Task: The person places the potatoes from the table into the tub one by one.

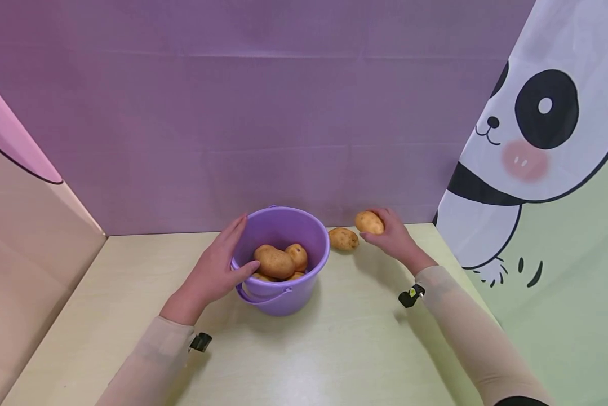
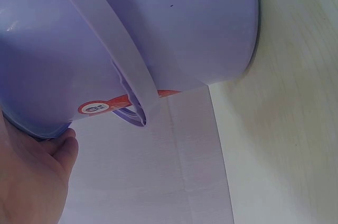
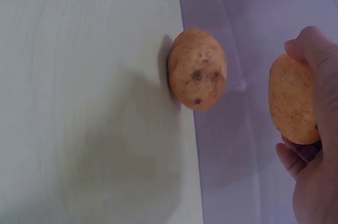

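A purple bucket (image 1: pixel 304 290) stands upright on the table with several potatoes (image 1: pixel 275 263) inside. My left hand (image 1: pixel 214 270) holds its rim at the left, the thumb reaching over the edge toward the potatoes. Seen from the left wrist, fingers (image 2: pixel 66 152) are bent at the rim, beside the bucket's side wall (image 2: pixel 200 28). To the right of the bucket, my right hand (image 1: pixel 392 237) grips a potato (image 1: pixel 369 222) between thumb and fingers, raised above the table. Another potato (image 3: pixel 196 70) lies on the table near the back edge, between the bucket and the right hand.
The pale wooden table (image 1: pixel 309 361) meets a purple cloth backdrop (image 1: pixel 283 113) behind the bucket. A panda-printed panel (image 1: pixel 552 225) rises on the right, and a pink and beige panel (image 1: pixel 25 242) on the left. The bucket's handle (image 2: pixel 121 39) hangs down at its front.
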`<state>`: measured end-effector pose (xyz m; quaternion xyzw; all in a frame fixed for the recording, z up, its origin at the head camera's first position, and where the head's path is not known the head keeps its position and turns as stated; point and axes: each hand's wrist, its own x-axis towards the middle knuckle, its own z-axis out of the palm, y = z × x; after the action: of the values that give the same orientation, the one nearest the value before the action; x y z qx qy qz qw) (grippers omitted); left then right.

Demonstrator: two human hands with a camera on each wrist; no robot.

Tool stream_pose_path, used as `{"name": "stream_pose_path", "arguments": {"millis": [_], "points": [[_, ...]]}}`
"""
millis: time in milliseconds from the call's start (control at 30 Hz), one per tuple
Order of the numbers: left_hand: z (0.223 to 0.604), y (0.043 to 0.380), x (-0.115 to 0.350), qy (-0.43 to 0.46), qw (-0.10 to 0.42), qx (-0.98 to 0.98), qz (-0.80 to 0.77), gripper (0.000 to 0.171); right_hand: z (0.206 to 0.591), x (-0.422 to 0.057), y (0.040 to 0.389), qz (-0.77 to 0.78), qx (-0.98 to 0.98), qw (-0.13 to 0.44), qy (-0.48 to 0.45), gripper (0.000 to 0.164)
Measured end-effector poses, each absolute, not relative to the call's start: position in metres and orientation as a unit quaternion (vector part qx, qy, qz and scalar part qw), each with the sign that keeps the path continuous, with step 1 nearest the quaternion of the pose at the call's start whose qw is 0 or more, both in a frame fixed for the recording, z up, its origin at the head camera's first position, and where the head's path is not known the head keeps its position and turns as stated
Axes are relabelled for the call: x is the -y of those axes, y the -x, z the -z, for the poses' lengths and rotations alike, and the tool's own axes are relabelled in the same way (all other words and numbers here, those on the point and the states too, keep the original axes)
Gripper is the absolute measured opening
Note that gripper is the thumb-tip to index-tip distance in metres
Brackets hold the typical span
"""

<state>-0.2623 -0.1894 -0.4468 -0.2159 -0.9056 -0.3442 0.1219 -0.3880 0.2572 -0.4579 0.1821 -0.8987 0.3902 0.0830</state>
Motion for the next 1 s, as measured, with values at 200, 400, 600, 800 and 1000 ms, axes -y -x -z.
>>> {"name": "stream_pose_path", "arguments": {"millis": [200, 400, 600, 800, 1000], "points": [[0.449, 0.264, 0.19, 0.216, 0.124, 0.907, 0.341, 0.099, 0.449, -0.251, 0.385, -0.384, 0.895, 0.096, -0.208, 0.063], [0.449, 0.264, 0.19, 0.219, 0.13, 0.904, 0.343, 0.1, 0.436, -0.243, 0.379, -0.384, 0.888, 0.097, -0.233, 0.066], [0.448, 0.264, 0.19, 0.22, 0.128, 0.903, 0.346, 0.101, 0.423, -0.234, 0.374, -0.381, 0.884, 0.093, -0.255, 0.067], [0.449, 0.265, 0.191, 0.221, 0.132, 0.904, 0.341, 0.099, 0.415, -0.227, 0.372, -0.376, 0.877, 0.108, -0.28, 0.068], [0.45, 0.266, 0.191, 0.221, 0.13, 0.904, 0.341, 0.099, 0.405, -0.22, 0.368, -0.37, 0.869, 0.116, -0.306, 0.068]]}}
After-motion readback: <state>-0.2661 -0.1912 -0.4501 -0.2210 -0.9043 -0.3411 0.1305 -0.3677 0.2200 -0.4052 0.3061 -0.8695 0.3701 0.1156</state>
